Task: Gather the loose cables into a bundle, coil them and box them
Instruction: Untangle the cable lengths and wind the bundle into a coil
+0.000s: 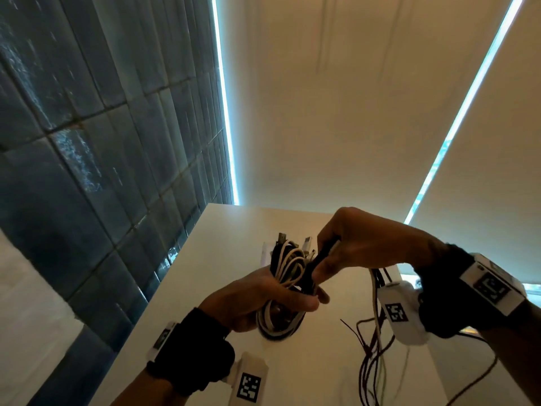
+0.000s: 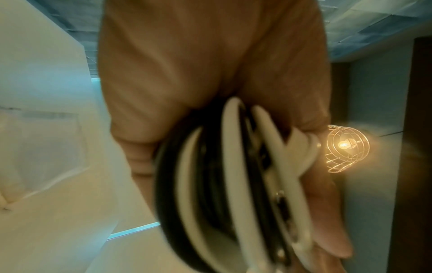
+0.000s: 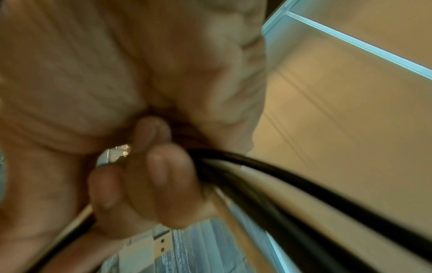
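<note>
A coil of black and white cables (image 1: 288, 268) sits in my left hand (image 1: 263, 300), held above the white table (image 1: 310, 370); its loops hang below the palm and USB plugs stick up at the top. The left wrist view shows the same coil (image 2: 224, 184) close up, with fingers (image 2: 327, 212) curled round it. My right hand (image 1: 351, 244) grips the black and white cable strands (image 1: 322, 256) just right of the coil. In the right wrist view the fingers (image 3: 163, 177) close round black cables (image 3: 304, 181) that run off to the lower right. No box is clearly seen.
Thin dark and pale wires (image 1: 377, 347) trail down from my right hand over the table's right side. Something white (image 1: 268, 253) lies on the table behind the coil. A dark tiled wall (image 1: 87, 142) stands left, light blinds (image 1: 351, 112) ahead. A caged lamp (image 2: 346, 147) glows.
</note>
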